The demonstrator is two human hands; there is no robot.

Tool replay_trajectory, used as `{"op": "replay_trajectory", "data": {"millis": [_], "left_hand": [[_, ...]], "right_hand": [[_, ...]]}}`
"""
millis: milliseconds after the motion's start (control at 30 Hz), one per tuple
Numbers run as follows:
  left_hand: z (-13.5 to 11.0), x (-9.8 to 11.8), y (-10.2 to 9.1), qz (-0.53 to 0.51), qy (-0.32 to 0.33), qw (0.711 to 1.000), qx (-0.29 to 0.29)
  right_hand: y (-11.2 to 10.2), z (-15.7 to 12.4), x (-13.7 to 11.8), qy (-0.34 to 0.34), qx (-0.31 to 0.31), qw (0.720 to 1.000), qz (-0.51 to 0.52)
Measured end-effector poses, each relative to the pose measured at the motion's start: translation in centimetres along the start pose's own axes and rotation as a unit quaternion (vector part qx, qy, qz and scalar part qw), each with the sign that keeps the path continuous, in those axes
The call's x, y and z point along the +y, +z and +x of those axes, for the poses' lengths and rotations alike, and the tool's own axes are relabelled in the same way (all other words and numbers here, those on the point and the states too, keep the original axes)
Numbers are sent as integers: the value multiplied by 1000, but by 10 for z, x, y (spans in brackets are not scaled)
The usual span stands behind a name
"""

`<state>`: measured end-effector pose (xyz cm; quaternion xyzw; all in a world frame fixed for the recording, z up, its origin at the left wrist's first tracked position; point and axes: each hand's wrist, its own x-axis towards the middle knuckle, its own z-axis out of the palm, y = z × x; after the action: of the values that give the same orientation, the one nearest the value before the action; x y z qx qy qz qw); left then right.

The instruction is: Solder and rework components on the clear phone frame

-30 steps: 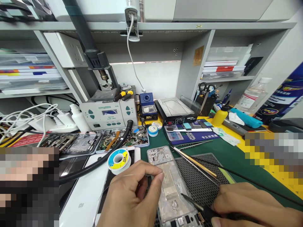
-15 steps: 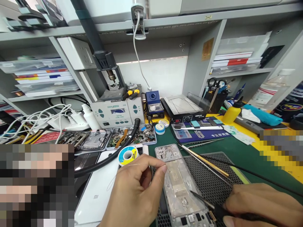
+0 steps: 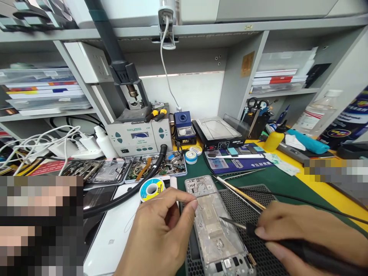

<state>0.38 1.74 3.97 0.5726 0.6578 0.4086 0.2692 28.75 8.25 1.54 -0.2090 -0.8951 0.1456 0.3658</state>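
My left hand (image 3: 163, 230) pinches the end of a fine wire (image 3: 128, 224) between thumb and forefinger. A thin loop of it trails behind the hand on the left. The fingertips are over the left edge of a bare silver phone frame (image 3: 214, 214), which lies on a black honeycomb mat (image 3: 238, 195). My right hand (image 3: 299, 230) is closed around a black-handled tool with a slim pointed metal tip (image 3: 233, 222). Its tip is over the right half of the phone frame; whether it touches I cannot tell. A blue-and-yellow wire spool (image 3: 159, 185) lies beyond my left hand.
A white phone back (image 3: 112, 237) lies to the left. Farther back are a tray of small parts (image 3: 172, 165), a grey rework station (image 3: 139, 136), a heating plate (image 3: 218, 130) and tweezers (image 3: 247, 173). A black hose (image 3: 129, 195) crosses the left side; a black cable (image 3: 313, 210) runs right.
My right hand has moved up and left, carrying the tool's tip farther in over the phone frame. My left hand keeps its pinch, nearly unmoved. The whole view has shifted slightly.
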Motion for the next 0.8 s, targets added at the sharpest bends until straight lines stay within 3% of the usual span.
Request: {"op": "replay_trajectory", "data": {"millis": [33,100,167,233,267,333,433,500,800], "left_hand": [[0,0,0,2,-2,1000,1],[0,1,-1,0,-12,1000,2],[1,2,-3,-9,-27,1000,4],[2,3,-4,-20,-34,999,0],[3,3,-5,-25,-32,999,-3],[4,1,-6,-29,-22,999,-6],[4,-3,-7,-34,-12,999,-4],[4,-4,-6,-39,-13,999,-6],[3,1,-5,-31,-2,999,-11]], "right_hand": [[-4,4,1,36,2,999,0],[-9,12,2,150,-62,985,65],[-9,19,0,258,-92,949,158],[-6,24,-6,314,-97,917,224],[-4,27,-9,316,-99,915,229],[1,32,-16,272,-107,937,190],[8,37,-24,132,-98,979,123],[13,38,-26,65,-81,989,108],[25,36,-26,18,-74,991,108]]}}
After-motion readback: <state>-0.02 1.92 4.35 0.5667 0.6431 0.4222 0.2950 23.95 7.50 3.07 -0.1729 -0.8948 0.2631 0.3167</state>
